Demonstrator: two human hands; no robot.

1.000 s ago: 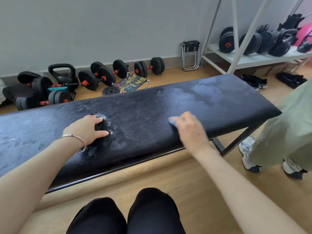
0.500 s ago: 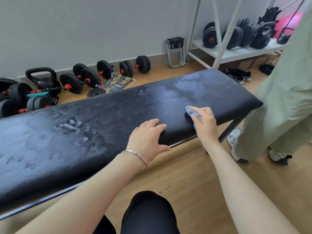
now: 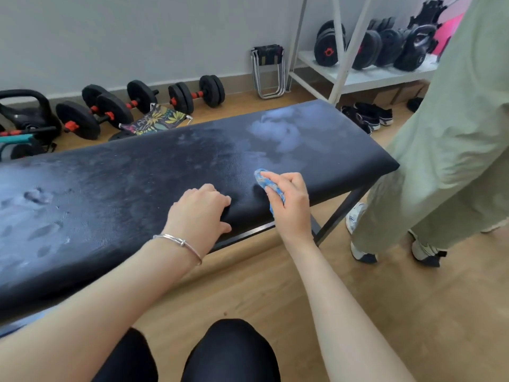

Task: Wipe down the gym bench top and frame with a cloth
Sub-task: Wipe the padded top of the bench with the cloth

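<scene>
The black leather-grain bench top (image 3: 137, 188) is padded, rectangular and smeared with pale streaks and finger marks. Near its near edge toward the right end, the right hand (image 3: 292, 213) pinches a crumpled blue cloth (image 3: 268, 184) against the pad. Just beside it, the left hand (image 3: 198, 213), wearing a thin silver bracelet (image 3: 179, 241), grips that edge with bent fingers. The black metal frame (image 3: 338, 213) angles below. A person in loose green trousers (image 3: 454, 161) stands at the right end, on the wooden floor (image 3: 275, 285). Round-plate dumbbells (image 3: 195, 93) line the wall.
</scene>
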